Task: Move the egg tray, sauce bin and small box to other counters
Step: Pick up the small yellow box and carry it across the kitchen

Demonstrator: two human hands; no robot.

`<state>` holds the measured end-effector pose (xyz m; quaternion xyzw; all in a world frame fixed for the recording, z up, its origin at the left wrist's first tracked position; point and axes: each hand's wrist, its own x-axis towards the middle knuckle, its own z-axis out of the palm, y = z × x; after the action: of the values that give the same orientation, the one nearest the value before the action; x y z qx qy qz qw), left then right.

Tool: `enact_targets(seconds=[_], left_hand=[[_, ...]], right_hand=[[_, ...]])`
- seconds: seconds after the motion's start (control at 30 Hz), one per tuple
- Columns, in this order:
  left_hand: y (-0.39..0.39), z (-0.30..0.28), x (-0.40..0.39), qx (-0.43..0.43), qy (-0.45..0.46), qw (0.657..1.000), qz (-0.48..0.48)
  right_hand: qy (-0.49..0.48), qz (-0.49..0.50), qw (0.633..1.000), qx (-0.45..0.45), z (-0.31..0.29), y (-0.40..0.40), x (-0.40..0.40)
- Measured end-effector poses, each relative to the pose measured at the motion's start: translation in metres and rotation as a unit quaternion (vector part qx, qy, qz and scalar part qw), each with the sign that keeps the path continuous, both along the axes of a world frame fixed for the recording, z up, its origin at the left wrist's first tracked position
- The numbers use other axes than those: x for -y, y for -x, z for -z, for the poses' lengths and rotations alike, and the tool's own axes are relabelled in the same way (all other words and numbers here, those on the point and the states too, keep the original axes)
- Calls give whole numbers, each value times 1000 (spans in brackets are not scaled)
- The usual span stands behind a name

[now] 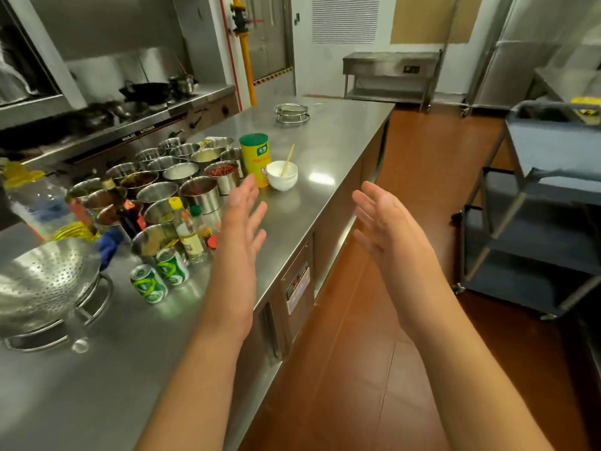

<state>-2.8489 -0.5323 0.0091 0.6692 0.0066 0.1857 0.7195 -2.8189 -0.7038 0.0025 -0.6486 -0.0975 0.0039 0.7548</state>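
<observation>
While both hands, left (pixel 242 209) and right (pixel 382 219), hover empty, fingers straight, palms facing, above steel counter (pixel 325 141) edge

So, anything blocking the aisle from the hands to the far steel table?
Nothing visible. Left hand and right hand are empty; the floor to the far steel table looks bare; grey cart stands aside.
</observation>
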Motion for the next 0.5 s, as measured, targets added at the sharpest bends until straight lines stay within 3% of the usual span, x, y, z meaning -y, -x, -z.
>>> enact_targets(seconds=[0.23, 0.5], left_hand=[[-89, -3, -11, 3, 10, 1000, 3], [-183, 3, -15, -10, 15, 996, -92]], right_hand=[[-1, -11, 1000, -1, -6, -90, -25], [-20, -104, 994, -2, 6, -200, -37]])
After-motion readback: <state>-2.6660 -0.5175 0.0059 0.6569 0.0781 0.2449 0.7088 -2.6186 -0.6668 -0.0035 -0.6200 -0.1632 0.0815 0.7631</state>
